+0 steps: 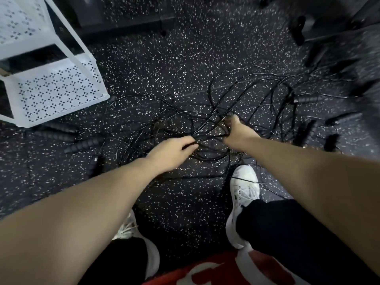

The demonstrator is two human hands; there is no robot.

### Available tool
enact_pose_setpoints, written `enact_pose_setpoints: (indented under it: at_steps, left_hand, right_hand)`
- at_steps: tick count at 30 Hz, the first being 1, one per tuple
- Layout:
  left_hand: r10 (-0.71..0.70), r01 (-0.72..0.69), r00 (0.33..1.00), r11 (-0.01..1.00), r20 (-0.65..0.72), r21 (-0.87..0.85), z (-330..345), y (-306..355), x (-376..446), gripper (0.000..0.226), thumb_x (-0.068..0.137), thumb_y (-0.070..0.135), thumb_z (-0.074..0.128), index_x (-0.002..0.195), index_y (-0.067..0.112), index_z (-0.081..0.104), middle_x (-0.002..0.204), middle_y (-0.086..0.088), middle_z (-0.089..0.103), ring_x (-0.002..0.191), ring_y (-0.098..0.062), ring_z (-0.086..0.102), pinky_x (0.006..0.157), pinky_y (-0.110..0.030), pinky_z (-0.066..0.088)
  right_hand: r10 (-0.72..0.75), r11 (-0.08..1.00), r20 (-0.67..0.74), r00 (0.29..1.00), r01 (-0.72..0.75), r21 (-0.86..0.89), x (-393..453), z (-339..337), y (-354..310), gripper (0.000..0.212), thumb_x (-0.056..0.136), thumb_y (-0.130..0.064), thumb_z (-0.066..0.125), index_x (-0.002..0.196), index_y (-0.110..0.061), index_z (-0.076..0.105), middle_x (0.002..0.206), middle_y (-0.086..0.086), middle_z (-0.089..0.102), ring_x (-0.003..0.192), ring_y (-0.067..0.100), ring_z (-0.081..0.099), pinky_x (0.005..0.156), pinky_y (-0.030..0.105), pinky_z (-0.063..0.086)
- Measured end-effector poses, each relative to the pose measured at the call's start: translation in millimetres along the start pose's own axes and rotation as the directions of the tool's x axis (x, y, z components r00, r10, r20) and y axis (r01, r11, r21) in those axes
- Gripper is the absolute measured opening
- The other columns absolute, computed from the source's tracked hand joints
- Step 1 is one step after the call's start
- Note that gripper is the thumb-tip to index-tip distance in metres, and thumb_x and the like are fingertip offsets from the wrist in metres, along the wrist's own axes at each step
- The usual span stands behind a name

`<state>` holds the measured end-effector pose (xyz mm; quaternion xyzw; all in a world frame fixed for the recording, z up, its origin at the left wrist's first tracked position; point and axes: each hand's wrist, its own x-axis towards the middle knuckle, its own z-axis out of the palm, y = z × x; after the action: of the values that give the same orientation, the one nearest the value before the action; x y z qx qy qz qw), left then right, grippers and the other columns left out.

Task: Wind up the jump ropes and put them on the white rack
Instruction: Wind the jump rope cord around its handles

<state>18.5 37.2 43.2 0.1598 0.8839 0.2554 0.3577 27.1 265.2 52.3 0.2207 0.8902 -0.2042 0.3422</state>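
Gripping tangled jump ropes (205, 120) — two hands.

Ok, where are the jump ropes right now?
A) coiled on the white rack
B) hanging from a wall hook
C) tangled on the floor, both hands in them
C: the jump ropes sprawl across the floor, gripped by left hand and right hand; the white rack shelf holds none.

Both hands, left (172, 150) and right (236, 133), grip tangled jump ropes (207, 128) on the floor

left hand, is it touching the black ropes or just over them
Touching. The head view shows the left hand with its fingers curled round strands of the tangled black ropes on the floor.
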Motion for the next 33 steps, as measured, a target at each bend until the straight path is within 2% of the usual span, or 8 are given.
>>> enact_pose_setpoints:
  at_steps: [4,8,11,15,21,26,29,33]
  left_hand:
    - [0.073,-0.076,0.992,0.997,-0.104,-0.025,-33.4,11.0,-16.1,0.032,0.106,0.053,0.041,0.123,0.034,0.060,0.075,-0.004,0.070,0.046,-0.010,0.047,0.053,-0.036,0.049]
    - [0.141,-0.150,0.970,0.988,-0.196,-0.035,-61.3,32.5,-35.5,0.031,0.106,0.051,0.042,0.116,0.029,0.062,0.083,-0.011,0.071,0.052,-0.006,0.049,0.057,-0.028,0.043]
    - [0.184,-0.208,0.947,0.976,-0.264,-0.069,-81.5,51.6,-62.9,0.025,0.105,0.051,0.043,0.111,0.037,0.062,0.085,-0.009,0.071,0.066,-0.027,0.061,0.069,-0.043,0.055]
    - [0.179,-0.279,0.894,0.939,-0.412,-0.198,-107.4,74.7,-97.7,0.023,0.107,0.044,0.043,0.099,0.038,0.064,0.068,-0.002,0.055,0.053,-0.017,0.043,0.052,-0.033,0.038]
    - [0.049,-0.133,0.942,0.963,-0.332,-0.234,-119.1,89.6,-126.0,0.011,0.106,0.038,0.051,0.106,0.034,0.061,0.091,0.006,0.071,0.084,-0.013,0.069,0.084,-0.035,0.057]
    - [-0.027,-0.078,0.848,0.981,-0.529,-0.176,-102.5,106.7,-135.4,0.046,0.095,0.035,0.068,0.136,0.029,0.047,0.136,0.006,0.050,0.098,-0.006,0.056,0.088,-0.026,0.048]
    - [0.116,-0.236,0.702,0.969,-0.702,-0.076,-87.3,135.9,-149.6,0.014,0.096,0.031,0.064,0.090,0.021,0.058,0.092,0.006,0.061,0.074,-0.008,0.055,0.070,-0.023,0.047]
    - [0.185,-0.220,0.928,0.973,-0.322,-0.076,-59.0,164.3,-142.3,0.026,0.100,0.043,0.059,0.080,0.029,0.065,0.063,0.008,0.062,0.049,-0.006,0.048,0.051,-0.026,0.035]
  right_hand:
    - [-0.151,0.974,0.009,0.989,0.150,-0.168,-15.9,-7.8,-15.5,0.071,0.091,-0.037,0.068,0.153,-0.043,0.033,0.159,0.002,0.028,0.145,0.031,0.029,0.113,0.050,0.041]
    - [-0.285,0.938,-0.024,0.958,0.274,-0.214,-38.4,-24.2,-32.6,0.052,0.103,-0.056,0.041,0.144,-0.027,0.054,0.153,0.000,0.043,0.139,0.028,0.040,0.114,0.050,0.037]
    - [-0.261,0.949,-0.082,0.962,0.240,-0.202,-61.1,-41.3,-29.4,0.044,0.105,-0.054,0.038,0.127,-0.026,0.063,0.122,-0.001,0.059,0.120,0.027,0.053,0.109,0.050,0.043]
    - [-0.193,0.943,-0.136,0.972,0.145,-0.300,-90.7,-61.8,-19.0,0.051,0.107,-0.054,0.029,0.144,-0.029,0.051,0.157,0.000,0.036,0.144,0.029,0.030,0.117,0.054,0.026]
    - [-0.277,0.934,-0.293,0.915,0.328,0.140,-145.9,-94.1,-32.5,0.044,0.110,-0.044,0.027,0.100,-0.012,0.055,0.087,0.001,0.062,0.077,0.021,0.059,0.065,0.032,0.042]
    - [-0.389,0.857,-0.297,0.872,0.461,0.230,-177.7,-111.8,-47.4,0.039,0.109,-0.042,0.035,0.096,-0.012,0.055,0.077,0.005,0.058,0.072,0.023,0.055,0.068,0.034,0.042]
    - [-0.419,0.867,-0.252,0.872,0.467,0.174,-186.2,-120.3,-56.0,0.039,0.108,-0.041,0.042,0.077,-0.017,0.048,0.064,-0.003,0.047,0.056,0.015,0.043,0.051,0.028,0.036]
    - [-0.438,0.873,-0.193,0.878,0.466,0.143,-188.0,-125.3,-60.7,0.038,0.105,-0.042,0.047,0.080,-0.016,0.060,0.063,-0.004,0.050,0.056,0.014,0.046,0.048,0.024,0.034]
